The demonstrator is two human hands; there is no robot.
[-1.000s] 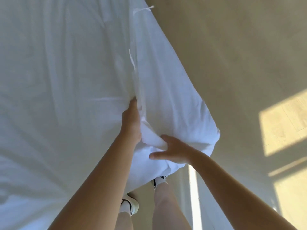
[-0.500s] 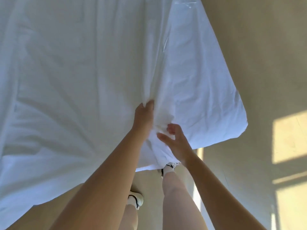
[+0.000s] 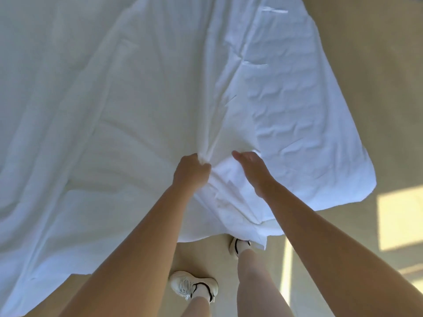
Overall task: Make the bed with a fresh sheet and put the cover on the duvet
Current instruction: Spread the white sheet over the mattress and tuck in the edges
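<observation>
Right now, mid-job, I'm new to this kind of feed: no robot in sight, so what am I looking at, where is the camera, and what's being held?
There is no machine: a person works bare-handed. The one picture comes from a camera on their head, looking forward and down along both arms. The left hand is a fist gripping a bunch of the white cloth, which fills most of the view. The right hand is beside it on the same cloth. Its fingers are hidden in a fold, so its grip is unclear. Below, the person's white shoes stand on a beige floor.
</observation>
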